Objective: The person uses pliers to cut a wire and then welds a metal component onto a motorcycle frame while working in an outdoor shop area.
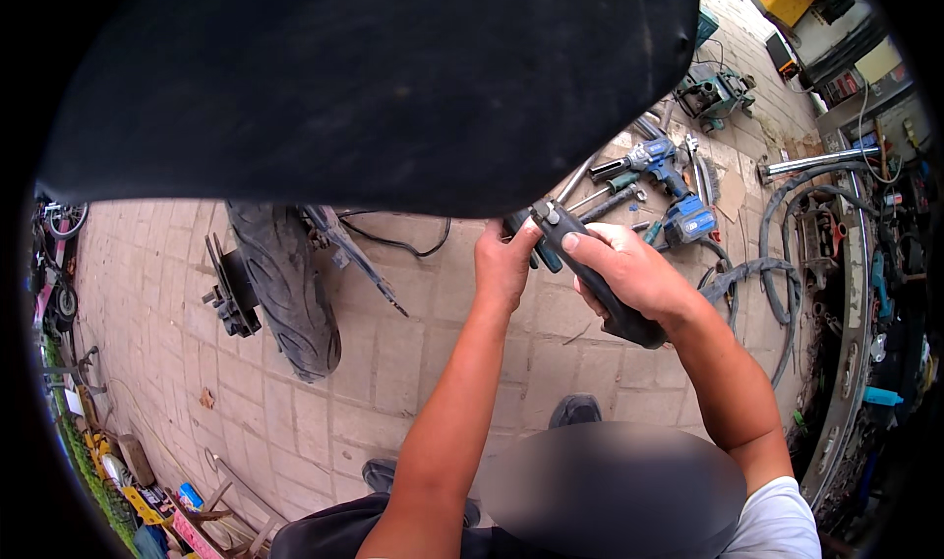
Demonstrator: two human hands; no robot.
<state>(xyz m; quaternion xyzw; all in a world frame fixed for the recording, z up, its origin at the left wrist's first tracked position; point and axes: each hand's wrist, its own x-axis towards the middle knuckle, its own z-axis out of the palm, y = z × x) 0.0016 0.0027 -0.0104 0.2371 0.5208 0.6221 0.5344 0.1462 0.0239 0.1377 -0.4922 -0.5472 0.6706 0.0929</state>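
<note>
A large black smooth-surfaced panel [393,97], perhaps a seat, fills the upper part of the view close to me. My right hand [624,269] is wrapped around a black hand tool [634,325] with a long thick handle and a small metal part at its head. The tool's head is at the panel's lower edge. Beside that head is my left hand [504,267], closed, its thumb against the tool's end. What its fingers grip is hidden behind the tool and the panel's edge.
A motorcycle tyre [295,303] stands at left. A blue cordless impact wrench [669,180] lies among hand tools on the brick floor [383,362]. Grey hoses [777,264] loop at right beside a cluttered metal-edged shelf [851,362]. A green machine [718,97] stands farther back.
</note>
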